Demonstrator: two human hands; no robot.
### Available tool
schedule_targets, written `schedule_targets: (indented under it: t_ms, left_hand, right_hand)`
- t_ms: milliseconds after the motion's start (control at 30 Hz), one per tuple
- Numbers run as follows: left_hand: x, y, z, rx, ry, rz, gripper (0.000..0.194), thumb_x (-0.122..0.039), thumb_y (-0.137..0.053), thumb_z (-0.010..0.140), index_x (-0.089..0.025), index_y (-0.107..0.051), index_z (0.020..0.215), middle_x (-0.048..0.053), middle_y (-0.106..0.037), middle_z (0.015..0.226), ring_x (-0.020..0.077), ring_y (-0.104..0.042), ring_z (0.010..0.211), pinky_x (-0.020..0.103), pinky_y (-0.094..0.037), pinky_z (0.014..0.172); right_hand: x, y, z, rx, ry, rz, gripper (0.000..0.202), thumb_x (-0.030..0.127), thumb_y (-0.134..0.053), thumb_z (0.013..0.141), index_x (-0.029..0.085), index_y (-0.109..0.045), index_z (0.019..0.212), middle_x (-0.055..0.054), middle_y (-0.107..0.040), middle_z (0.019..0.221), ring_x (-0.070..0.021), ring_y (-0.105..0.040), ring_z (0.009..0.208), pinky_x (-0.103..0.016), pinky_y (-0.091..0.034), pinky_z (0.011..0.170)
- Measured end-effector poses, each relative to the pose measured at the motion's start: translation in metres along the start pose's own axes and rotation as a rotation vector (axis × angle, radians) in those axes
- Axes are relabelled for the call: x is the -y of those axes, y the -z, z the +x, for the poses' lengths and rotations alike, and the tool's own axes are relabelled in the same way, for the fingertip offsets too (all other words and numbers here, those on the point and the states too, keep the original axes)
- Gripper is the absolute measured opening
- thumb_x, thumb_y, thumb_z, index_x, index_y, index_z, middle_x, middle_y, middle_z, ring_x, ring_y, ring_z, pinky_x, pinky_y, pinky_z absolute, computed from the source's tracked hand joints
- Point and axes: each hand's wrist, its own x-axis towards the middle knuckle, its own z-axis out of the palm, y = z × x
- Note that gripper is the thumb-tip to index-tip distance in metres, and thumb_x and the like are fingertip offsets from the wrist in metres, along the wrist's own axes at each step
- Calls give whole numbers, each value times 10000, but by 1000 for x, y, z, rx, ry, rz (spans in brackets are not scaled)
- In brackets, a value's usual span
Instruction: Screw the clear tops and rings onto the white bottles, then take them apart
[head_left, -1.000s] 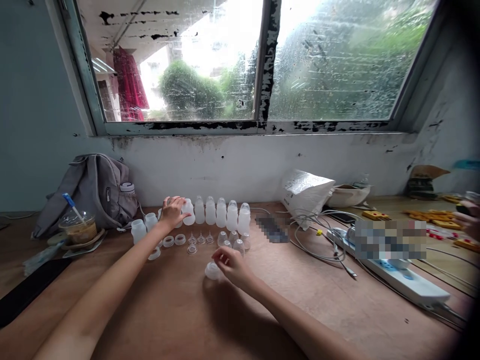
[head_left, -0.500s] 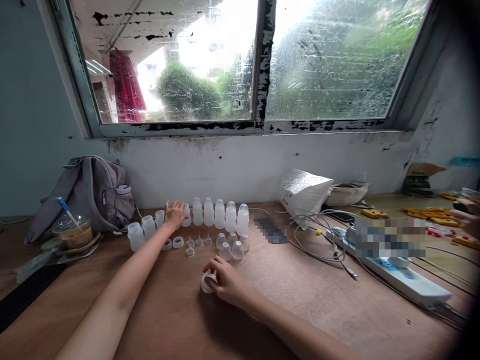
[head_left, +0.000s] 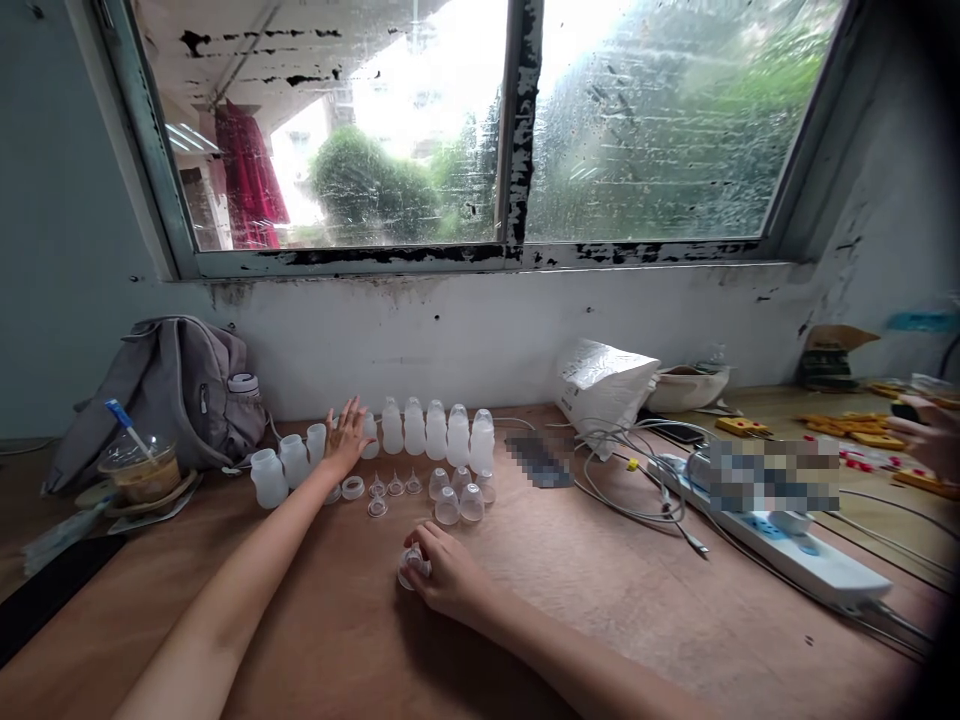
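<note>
My left hand (head_left: 345, 440) reaches over the back row with its fingers spread, beside an open white baby bottle (head_left: 370, 437); whether it touches that bottle I cannot tell. My right hand (head_left: 446, 570) pinches a bottle collar (head_left: 411, 570) at the front, close to the tabletop, with something clear, apparently a teat, in it. Several topless bottles (head_left: 268, 480) stand left of my left hand. Capped baby bottles (head_left: 436, 430) line up to its right. Before them lie clear teats (head_left: 377, 507), a loose collar (head_left: 352, 488) and dome caps (head_left: 471, 503).
A grey backpack (head_left: 180, 395) and a drink cup (head_left: 142, 468) occupy the left. On the right are a white pouch (head_left: 604, 390), tangled cables (head_left: 637, 490) and a power strip (head_left: 817, 560). Another person's hand (head_left: 930, 435) shows at the far right edge.
My left hand's fingers stretch up more beside the open bottle. My right hand has tilted slightly around the collar, staying in nearly the same place. The view has shifted slightly.
</note>
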Motion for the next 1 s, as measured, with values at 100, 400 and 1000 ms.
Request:
schedule_targets:
  t_ms: [100,400,1000]
  left_hand:
    - [-24,20,-24,-85,-29,-147,271,-221,-468,799,-160,-477,1062,145,-481,1203,279,-404,1138,458,-298,928]
    - [-75,92,-136,232,-302,-605,152,-229,-400,837,-200,-510,937,64,-573,886,188,-535,839,317,-444,746]
    - [-70,84,-144,391,-83,-770,191,-351,-541,739,-201,-461,827,7,-541,793,140,-526,677,251,-448,621]
  right_hand:
    - [-1,-1,1,-44,13,24,109,199,-503,742,191,-513,850,-15,-545,750,-117,-498,618,-209,-367,550]
    - [2,-7,7,-110,-20,174,161,75,-487,624,187,-502,739,45,-503,587,-86,-445,522,-175,-330,486]
    - [8,-15,9,-110,-5,219,216,26,-409,553,196,-417,687,42,-449,624,-105,-408,581,-194,-301,516]
